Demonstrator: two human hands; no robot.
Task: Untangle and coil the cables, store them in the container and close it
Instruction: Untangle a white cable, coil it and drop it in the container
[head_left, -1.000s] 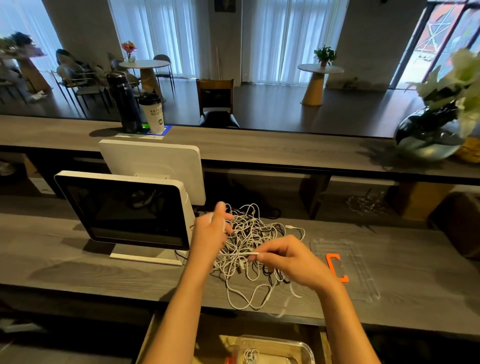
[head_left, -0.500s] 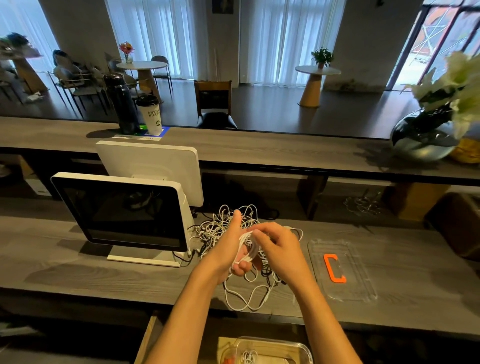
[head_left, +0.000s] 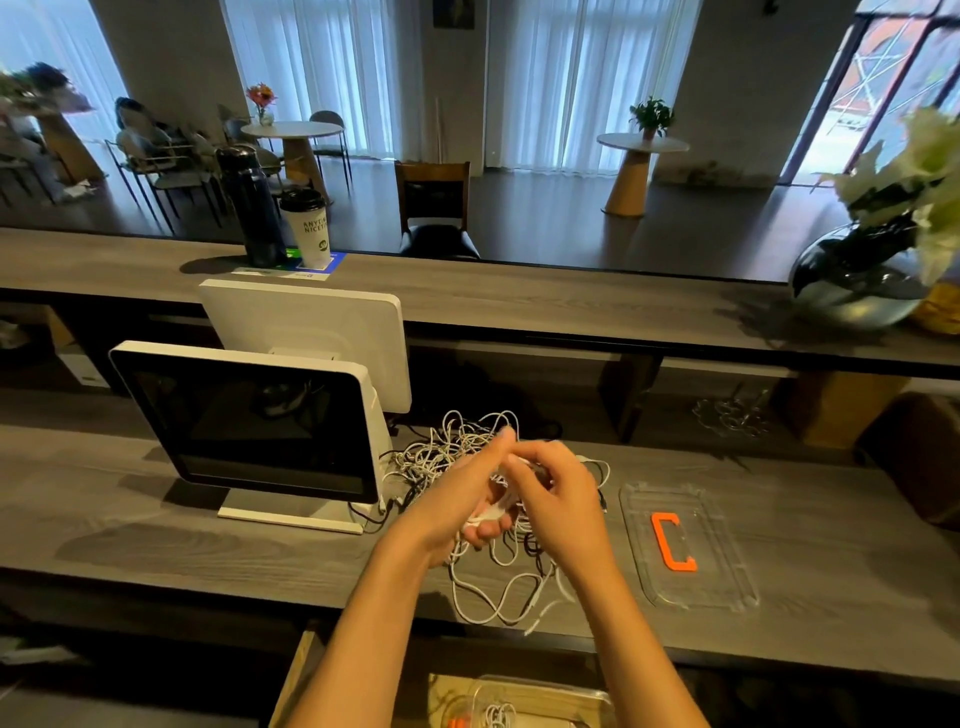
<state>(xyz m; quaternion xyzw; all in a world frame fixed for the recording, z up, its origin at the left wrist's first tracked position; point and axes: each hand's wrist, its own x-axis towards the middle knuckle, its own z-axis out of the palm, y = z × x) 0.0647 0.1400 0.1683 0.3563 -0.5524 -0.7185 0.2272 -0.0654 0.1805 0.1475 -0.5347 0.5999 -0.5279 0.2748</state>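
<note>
A tangled pile of white cables (head_left: 457, 447) lies on the grey wooden counter, with loose loops (head_left: 498, 597) trailing toward the front edge. My left hand (head_left: 462, 499) is held palm up over the pile with a white cable wound around its fingers. My right hand (head_left: 556, 493) pinches the same cable just beside the left fingers. A clear lid with an orange clasp (head_left: 672, 540) lies flat to the right of the pile. The clear container (head_left: 540, 699) sits below the counter edge at the bottom, with some white cable inside.
A white point-of-sale screen (head_left: 249, 421) stands left of the pile, its black cords running beside the cables. On the raised back ledge stand a dark bottle (head_left: 252, 205), a paper cup (head_left: 306, 226) and a glass vase of flowers (head_left: 857, 280).
My hands came together over the pile. The right hand, which held a cable stretched out a second ago, has been wrapping it around the left hand's fingers.
</note>
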